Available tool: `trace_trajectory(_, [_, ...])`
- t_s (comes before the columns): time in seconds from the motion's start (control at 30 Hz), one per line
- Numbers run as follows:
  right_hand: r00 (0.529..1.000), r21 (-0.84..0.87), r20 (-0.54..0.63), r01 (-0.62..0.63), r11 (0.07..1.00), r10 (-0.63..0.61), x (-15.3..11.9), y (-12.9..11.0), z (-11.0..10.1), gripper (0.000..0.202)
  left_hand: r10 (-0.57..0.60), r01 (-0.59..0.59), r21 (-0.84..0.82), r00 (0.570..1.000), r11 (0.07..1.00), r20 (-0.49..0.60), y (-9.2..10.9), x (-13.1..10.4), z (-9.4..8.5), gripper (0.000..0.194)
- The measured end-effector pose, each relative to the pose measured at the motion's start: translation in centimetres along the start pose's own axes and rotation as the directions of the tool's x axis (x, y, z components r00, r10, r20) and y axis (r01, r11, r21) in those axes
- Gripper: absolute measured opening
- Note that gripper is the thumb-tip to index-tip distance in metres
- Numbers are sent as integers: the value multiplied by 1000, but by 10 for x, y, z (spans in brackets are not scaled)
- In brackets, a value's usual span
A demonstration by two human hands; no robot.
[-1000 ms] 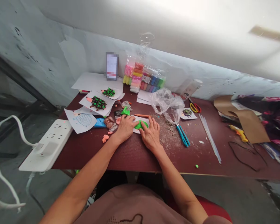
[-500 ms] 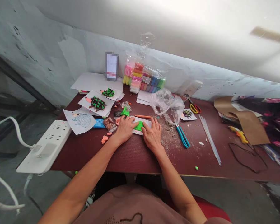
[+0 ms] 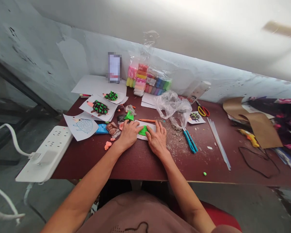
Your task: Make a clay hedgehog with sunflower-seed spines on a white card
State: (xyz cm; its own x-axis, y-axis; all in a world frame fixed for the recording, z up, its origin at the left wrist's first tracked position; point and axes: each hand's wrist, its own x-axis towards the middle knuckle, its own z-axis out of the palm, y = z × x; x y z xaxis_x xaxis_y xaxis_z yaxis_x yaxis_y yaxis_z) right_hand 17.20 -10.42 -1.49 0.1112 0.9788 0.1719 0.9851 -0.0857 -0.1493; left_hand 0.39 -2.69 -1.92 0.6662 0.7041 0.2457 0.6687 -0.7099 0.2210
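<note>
A flat patch of green modelling clay [image 3: 143, 130] lies on a small white paper card [image 3: 142, 137] with thin reddish lines near its lower edge. My left hand [image 3: 128, 134] rests at the card's left side, fingers apart, with a fingertip and thumb against the clay. From the right, my right hand [image 3: 157, 137] lies with its fingers stretched out and its thumb pressing the clay's edge. Neither hand grasps anything. Just behind the card is an orange pencil [image 3: 147, 120]. More green clay [image 3: 129, 116] sits in a wrapper beyond my left hand.
Finished hedgehog pictures [image 3: 100, 107] and a blue hedgehog drawing [image 3: 84, 126] lie left, near a white power strip [image 3: 45, 155]. Clay packs [image 3: 151, 82] stand by the wall. Rightward are a plastic bag [image 3: 171, 105], teal cutter [image 3: 190, 141], scissors [image 3: 203, 111], glue sticks [image 3: 218, 144] and yellow glue gun [image 3: 251, 138].
The green clay looks smoother and more evenly spread over the card. Both hands stay nearly in place, still pressing at its edges. The camera view has shifted slightly.
</note>
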Motion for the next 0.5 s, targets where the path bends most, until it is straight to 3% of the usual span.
trace_trajectory(0.13, [998, 4, -37, -40, 999, 41, -10, 7, -1, 46, 18, -18, 0, 1000, 1000, 1, 1, -2, -1, 48])
trace_trajectory(0.27, [1000, 4, -31, -3, 1000, 4, -18, 9, -2, 42, 24, -24, 18, 999, 1000, 27, 4, -3, -3, 48])
trace_trajectory(0.5, [1000, -14, -7, -6, 1000, 6, -11, 9, -5, 40, 6, -6, -34, 1000, 999, -1, 7, -3, -1, 51])
